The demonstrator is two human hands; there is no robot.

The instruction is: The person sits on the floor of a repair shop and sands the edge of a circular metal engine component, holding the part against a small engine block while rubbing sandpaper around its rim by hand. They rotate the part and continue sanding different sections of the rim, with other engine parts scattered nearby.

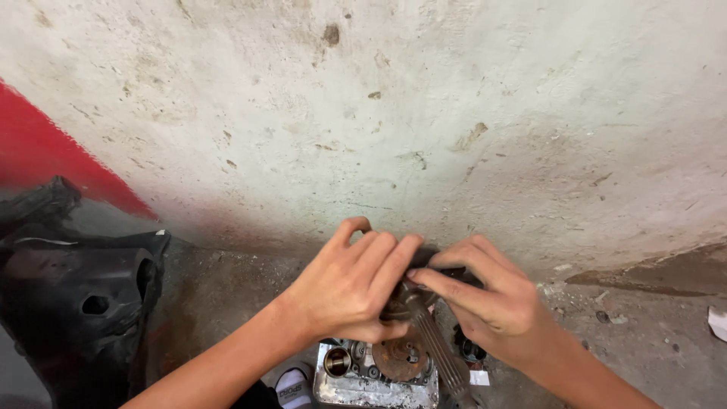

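Nearest me, my left hand (pixel 350 286) and right hand (pixel 492 303) clamp fingers around a grimy splined steel shaft (pixel 438 344), not yet seated in the silver metal housing (pixel 376 385) below.

Premises present as a rough mechanical repair workshop: stained, pitted plaster wall (pixel 424 113) with red paint, dirty concrete floor (pixel 636 333), a greasy metal engine casing (pixel 376 376) with a rusted gear (pixel 400 357), and black plastic vehicle bodywork (pixel 76 295) alongside.
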